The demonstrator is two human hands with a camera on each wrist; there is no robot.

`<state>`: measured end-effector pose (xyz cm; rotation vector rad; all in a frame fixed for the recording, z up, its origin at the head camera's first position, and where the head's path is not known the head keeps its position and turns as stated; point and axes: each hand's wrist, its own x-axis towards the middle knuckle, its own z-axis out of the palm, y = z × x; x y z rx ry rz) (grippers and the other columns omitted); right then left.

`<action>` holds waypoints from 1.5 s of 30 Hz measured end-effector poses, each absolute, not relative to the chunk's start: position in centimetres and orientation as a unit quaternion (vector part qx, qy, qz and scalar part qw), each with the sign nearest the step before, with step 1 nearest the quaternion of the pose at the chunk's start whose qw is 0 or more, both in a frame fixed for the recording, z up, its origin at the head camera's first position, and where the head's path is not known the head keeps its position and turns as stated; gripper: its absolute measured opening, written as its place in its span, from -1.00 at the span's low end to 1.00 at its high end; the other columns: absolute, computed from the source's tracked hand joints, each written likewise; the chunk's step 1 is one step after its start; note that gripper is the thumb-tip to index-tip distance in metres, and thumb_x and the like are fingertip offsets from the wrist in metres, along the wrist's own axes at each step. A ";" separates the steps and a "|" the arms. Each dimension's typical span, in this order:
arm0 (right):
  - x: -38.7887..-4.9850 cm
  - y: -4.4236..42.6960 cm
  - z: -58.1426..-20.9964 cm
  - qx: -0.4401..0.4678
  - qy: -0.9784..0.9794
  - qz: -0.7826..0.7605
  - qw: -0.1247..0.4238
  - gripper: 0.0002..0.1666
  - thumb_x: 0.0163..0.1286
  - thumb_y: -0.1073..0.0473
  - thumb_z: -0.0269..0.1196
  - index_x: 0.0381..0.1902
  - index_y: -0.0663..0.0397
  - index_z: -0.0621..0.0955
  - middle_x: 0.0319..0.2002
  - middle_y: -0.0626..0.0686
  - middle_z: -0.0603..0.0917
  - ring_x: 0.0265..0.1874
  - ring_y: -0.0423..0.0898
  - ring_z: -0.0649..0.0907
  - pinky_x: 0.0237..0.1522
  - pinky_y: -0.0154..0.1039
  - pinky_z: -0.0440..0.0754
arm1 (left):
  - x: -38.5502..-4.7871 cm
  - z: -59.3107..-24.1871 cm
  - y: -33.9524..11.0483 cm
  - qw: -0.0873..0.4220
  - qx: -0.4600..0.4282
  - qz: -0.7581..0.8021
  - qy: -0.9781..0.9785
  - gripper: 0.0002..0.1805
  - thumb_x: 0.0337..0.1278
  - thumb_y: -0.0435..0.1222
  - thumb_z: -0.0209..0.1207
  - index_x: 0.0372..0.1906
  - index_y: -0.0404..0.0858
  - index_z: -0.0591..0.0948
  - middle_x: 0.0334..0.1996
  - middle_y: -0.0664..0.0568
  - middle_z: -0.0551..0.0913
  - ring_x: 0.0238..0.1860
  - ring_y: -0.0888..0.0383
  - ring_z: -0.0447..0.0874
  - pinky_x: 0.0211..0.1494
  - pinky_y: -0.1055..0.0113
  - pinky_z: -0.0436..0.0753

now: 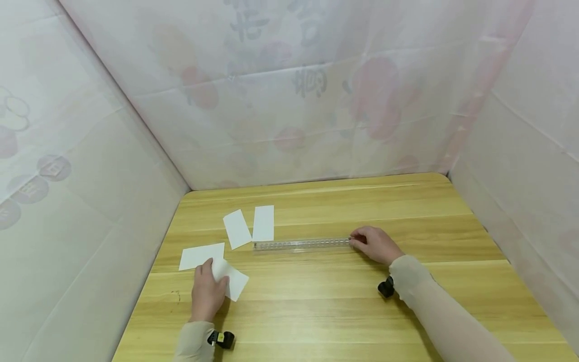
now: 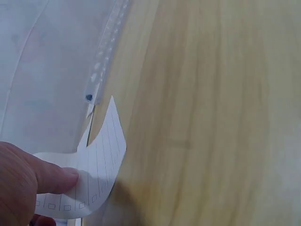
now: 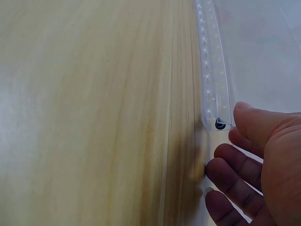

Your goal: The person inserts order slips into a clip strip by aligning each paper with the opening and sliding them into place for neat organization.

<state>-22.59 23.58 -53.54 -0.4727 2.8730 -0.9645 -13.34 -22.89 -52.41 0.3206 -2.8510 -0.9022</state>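
Note:
A white paper card, bent upward, is pinched between the thumb and fingers of my left hand. In the left wrist view, thin lines and a row of small squares show on the card. To the right lies a long clear plastic strip with a row of loop-like marks along it and a dark round piece at each end. My right hand pinches the strip's right end. In the right wrist view, the thumb and forefinger of the right hand meet at the strip's corner, the other fingers loosely bent.
Another white card lies just behind the left hand. Two more, a slanted card and a straighter card, lie near the strip's left end. Printed cloth walls enclose the wooden table at the back and sides.

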 end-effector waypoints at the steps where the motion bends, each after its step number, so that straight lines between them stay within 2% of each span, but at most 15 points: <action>1: -22.6 23.6 -53.5 -0.153 0.936 -0.316 0.037 -0.69 0.36 -0.02 0.26 -0.06 0.00 0.68 -0.19 -0.07 0.67 -0.21 -0.13 0.62 -0.14 -0.05 0.58 | -13.5 -52.4 -22.7 0.074 0.102 -0.299 -0.946 -0.24 0.08 -0.32 0.29 0.35 -0.42 0.23 0.09 -0.35 0.32 0.01 -0.29 0.46 0.02 -0.15 0.50; 7: -22.6 23.7 -53.6 -0.145 0.936 -0.319 0.032 -0.68 0.35 -0.01 0.27 -0.05 0.02 0.67 -0.19 -0.06 0.67 -0.22 -0.12 0.62 -0.15 -0.06 0.59 | -14.3 -52.1 -21.4 0.106 0.092 -0.313 -0.939 -0.24 -0.02 -0.36 0.35 0.32 -0.42 0.30 0.06 -0.32 0.34 -0.01 -0.24 0.44 0.00 -0.10 0.50; 18: -22.3 23.5 -53.7 -0.148 0.930 -0.336 0.038 -0.68 0.36 -0.01 0.26 -0.03 0.03 0.66 -0.21 -0.08 0.64 -0.25 -0.15 0.60 -0.18 -0.09 0.59 | -15.0 -52.6 -19.4 0.132 0.103 -0.310 -0.936 -0.29 -0.09 -0.40 0.35 0.26 -0.42 0.39 0.05 -0.31 0.31 0.03 -0.23 0.36 -0.05 -0.10 0.50; 23: -22.5 23.5 -53.9 -0.146 0.932 -0.331 0.031 -0.67 0.37 -0.02 0.25 -0.02 0.02 0.66 -0.21 -0.10 0.65 -0.24 -0.17 0.60 -0.16 -0.11 0.59 | -15.0 -53.0 -19.3 0.127 0.095 -0.305 -0.939 -0.32 -0.03 -0.40 0.35 0.25 -0.43 0.38 0.08 -0.29 0.27 0.09 -0.20 0.27 -0.04 -0.06 0.49; 32: -22.5 23.6 -54.4 -0.145 0.931 -0.333 0.031 -0.68 0.36 -0.02 0.25 -0.04 0.02 0.66 -0.23 -0.10 0.64 -0.27 -0.17 0.59 -0.18 -0.10 0.58 | -14.9 -53.2 -19.2 0.118 0.094 -0.327 -0.933 -0.40 0.00 -0.42 0.30 0.21 -0.43 0.42 0.11 -0.27 0.26 0.10 -0.18 0.28 0.01 -0.06 0.49; 37: -22.5 23.6 -54.6 -0.149 0.931 -0.332 0.034 -0.66 0.37 -0.05 0.23 -0.02 -0.01 0.65 -0.20 -0.11 0.64 -0.24 -0.18 0.60 -0.16 -0.10 0.58 | -14.6 -52.9 -19.2 0.108 0.108 -0.288 -0.945 -0.34 0.00 -0.26 0.36 0.18 -0.50 0.43 0.08 -0.33 0.32 0.10 -0.23 0.31 0.05 -0.08 0.46; 40: -22.5 23.6 -54.5 -0.148 0.930 -0.334 0.035 -0.66 0.38 -0.06 0.23 -0.02 -0.01 0.65 -0.20 -0.10 0.64 -0.23 -0.17 0.60 -0.15 -0.10 0.58 | -14.1 -52.5 -19.1 0.084 0.125 -0.235 -0.960 -0.19 -0.01 0.00 0.36 0.18 -0.53 0.42 0.03 -0.38 0.39 0.02 -0.27 0.35 -0.06 -0.13 0.44; 45: -22.4 23.6 -54.4 -0.146 0.930 -0.337 0.036 -0.67 0.38 -0.03 0.23 -0.03 0.01 0.66 -0.19 -0.09 0.65 -0.24 -0.16 0.60 -0.16 -0.09 0.58 | -13.2 -52.2 -18.7 0.055 0.141 -0.163 -0.975 -0.02 -0.11 0.33 0.25 0.01 -0.56 0.47 -0.15 -0.37 0.45 -0.17 -0.26 0.39 -0.27 -0.13 0.40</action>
